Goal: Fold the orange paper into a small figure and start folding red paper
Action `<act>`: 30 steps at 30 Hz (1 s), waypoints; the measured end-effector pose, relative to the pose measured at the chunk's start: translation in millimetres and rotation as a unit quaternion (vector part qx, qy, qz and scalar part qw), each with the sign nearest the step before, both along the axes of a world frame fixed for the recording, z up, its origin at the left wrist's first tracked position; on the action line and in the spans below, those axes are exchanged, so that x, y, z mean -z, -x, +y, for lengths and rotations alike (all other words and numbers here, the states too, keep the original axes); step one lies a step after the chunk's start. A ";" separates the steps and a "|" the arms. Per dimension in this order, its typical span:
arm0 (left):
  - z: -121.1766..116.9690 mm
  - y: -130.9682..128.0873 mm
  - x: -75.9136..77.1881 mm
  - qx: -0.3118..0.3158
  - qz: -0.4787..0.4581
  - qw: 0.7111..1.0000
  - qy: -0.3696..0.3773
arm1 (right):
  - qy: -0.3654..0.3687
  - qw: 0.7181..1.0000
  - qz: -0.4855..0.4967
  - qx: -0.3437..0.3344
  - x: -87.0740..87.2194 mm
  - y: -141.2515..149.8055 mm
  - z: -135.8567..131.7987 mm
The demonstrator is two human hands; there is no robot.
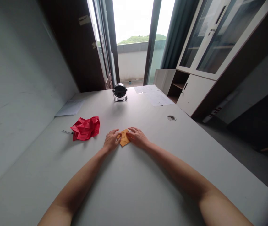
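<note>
On the left, a crumpled red sheet of paper [85, 128] sits on the smooth white table [134, 188]. Next, the bent left hand [111, 140] touches the left side of a small, flat, folded orange paper [124, 141]. That paper lies between the hands. The curled right hand [137, 137] touches its right side. I can't tell if either hand pinches it. Uneven pulling could tear it; a slipping finger could make a crooked crease.

paper [124, 139] on desk [134, 182], between hands [111, 140] [138, 137] | second paper [85, 128] left | cable hole [171, 118] right
</note>
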State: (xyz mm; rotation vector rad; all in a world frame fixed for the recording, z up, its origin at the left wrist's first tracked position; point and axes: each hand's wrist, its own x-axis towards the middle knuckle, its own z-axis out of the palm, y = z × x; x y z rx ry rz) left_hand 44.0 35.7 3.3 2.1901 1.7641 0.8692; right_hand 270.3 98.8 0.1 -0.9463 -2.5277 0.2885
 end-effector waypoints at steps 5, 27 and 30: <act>3.4 -0.2 6.1 0.053 0.031 0.998 0.023 | 0.018 0.999 -0.036 -0.030 2.6 -0.5 0.7; 1.9 -0.5 6.3 0.033 0.035 0.999 0.012 | -0.004 0.992 0.082 -0.098 -7.2 -6.8 3.5; 2.1 -0.2 4.9 0.028 0.013 0.999 0.012 | -0.012 0.996 0.062 -0.066 -6.8 -5.8 4.8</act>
